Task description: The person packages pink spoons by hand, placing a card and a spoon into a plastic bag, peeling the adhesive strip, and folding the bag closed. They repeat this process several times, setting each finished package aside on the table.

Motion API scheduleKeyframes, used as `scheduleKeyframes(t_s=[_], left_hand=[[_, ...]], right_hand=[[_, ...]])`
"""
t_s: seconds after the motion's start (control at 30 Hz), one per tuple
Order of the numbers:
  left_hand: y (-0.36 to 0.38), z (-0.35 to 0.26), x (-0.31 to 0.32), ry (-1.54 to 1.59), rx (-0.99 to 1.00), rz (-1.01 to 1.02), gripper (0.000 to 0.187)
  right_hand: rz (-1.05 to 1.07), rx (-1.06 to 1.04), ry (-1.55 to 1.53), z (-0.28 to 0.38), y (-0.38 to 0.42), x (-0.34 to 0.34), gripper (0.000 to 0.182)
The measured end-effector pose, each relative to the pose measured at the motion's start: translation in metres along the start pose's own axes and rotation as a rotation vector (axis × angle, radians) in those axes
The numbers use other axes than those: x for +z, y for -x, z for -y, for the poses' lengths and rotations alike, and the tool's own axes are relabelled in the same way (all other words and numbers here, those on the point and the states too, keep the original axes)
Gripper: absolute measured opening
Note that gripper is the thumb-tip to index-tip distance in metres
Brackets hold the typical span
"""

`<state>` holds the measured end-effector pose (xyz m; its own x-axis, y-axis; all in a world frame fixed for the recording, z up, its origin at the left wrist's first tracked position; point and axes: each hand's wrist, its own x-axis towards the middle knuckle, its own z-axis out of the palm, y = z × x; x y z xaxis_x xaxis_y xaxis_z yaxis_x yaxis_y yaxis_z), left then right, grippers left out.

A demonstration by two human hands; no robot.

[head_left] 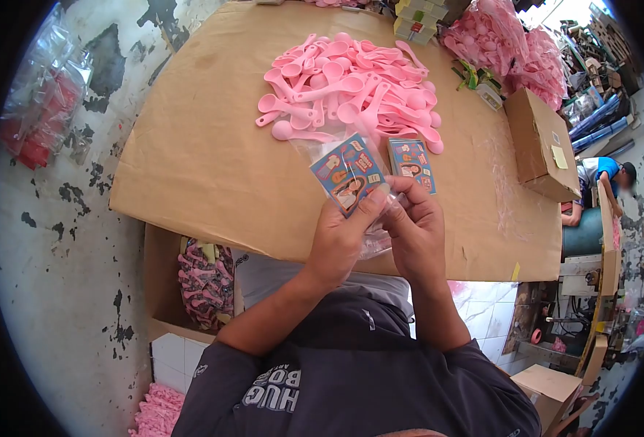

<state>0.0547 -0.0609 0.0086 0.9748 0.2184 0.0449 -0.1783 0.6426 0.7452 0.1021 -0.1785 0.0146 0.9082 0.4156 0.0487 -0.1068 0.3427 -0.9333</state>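
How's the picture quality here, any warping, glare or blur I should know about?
Head view: strong fisheye warping, with black curved sides and a bowed table edge; washed-out brightness at top right; shiny highlights on the clear bag; the held card's smallest print is too soft to read.

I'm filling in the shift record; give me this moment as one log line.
left hand: gripping printed card | right hand: pinching clear bag | on table: heap of pink spoons, stack of cards | card inside bag: unclear
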Motion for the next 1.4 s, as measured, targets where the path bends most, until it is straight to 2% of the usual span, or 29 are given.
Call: scheduleKeyframes(t_s=[0.07,0.13,0.23,0.43,0.6,0.63,0.8,0.9,0.97,1.0,1.07,1.1,1.13,1.2,1.23,1.3,1.37,1.4], left_hand=[[-0.002,-0.005,0.0,0.006,-0.061,0.015,0.054],[-0.012,-0.019,0.008,0.206,0.117,-0.009,0.056],[-0.019,-0.028,0.002,0.364,0.199,0.1,0.058],[-0.021,-0.021,-0.008,0.566,0.169,0.204,0.053],[-0.015,-0.018,-0.004,0.58,0.106,0.114,0.046],[-0.015,-0.018,-0.001,0.549,0.091,0.071,0.044],[-0.01,-0.018,0.003,0.53,0.096,0.089,0.042],[-0.01,-0.016,-0.002,0.475,0.094,0.083,0.042],[-0.013,-0.018,-0.006,0.43,0.103,0.09,0.043],[-0.014,-0.022,-0.01,0.397,0.04,0.052,0.041],[-0.017,-0.024,-0.015,0.366,-0.025,0.012,0.04],[-0.021,-0.024,-0.018,0.43,-0.034,-0.02,0.037],[-0.024,-0.025,-0.02,0.493,-0.044,-0.049,0.034],[-0.028,-0.029,-0.03,0.513,-0.068,-0.102,0.033],[-0.031,-0.03,-0.043,0.574,-0.036,-0.103,0.033],[-0.034,-0.039,-0.065,0.632,-0.005,-0.094,0.033],[-0.035,-0.053,-0.081,0.574,0.144,-0.248,0.032],[-0.034,-0.058,-0.084,0.57,0.15,-0.237,0.032]], right_hand=[[0.054,0.042,-0.049,-0.001,0.0,-0.004,0.019],[0.065,0.042,-0.027,0.001,0.003,-0.004,0.019],[0.07,0.045,0.013,0.0,0.007,-0.003,0.019],[0.03,0.028,0.029,0.008,0.013,0.014,0.018],[0.04,0.034,0.081,0.003,0.012,0.012,0.015],[0.005,-0.018,0.113,0.0,0.011,0.014,0.015],[-0.077,-0.095,0.228,-0.01,0.005,0.016,0.022],[-0.083,-0.189,0.249,-0.018,0.003,0.014,0.027],[-0.174,-0.287,0.349,-0.016,0.003,0.021,0.031],[-0.174,-0.292,0.353,-0.014,0.002,0.022,0.031],[-0.083,-0.811,0.957,-0.009,0.003,0.019,0.043],[-0.011,-0.997,1.057,-0.011,-0.001,0.016,0.048],[-0.014,-1.003,1.058,-0.008,-0.001,0.013,0.048],[0.289,-1.101,1.167,0.006,0.003,0.012,0.04],[0.334,-1.074,1.166,0.011,0.003,0.011,0.038],[0.35,-1.05,1.17,0.022,0.002,0.006,0.036],[0.362,-1.056,1.162,0.036,-0.007,0.005,0.033],[0.355,-1.087,1.2,0.043,-0.018,0.002,0.03]])
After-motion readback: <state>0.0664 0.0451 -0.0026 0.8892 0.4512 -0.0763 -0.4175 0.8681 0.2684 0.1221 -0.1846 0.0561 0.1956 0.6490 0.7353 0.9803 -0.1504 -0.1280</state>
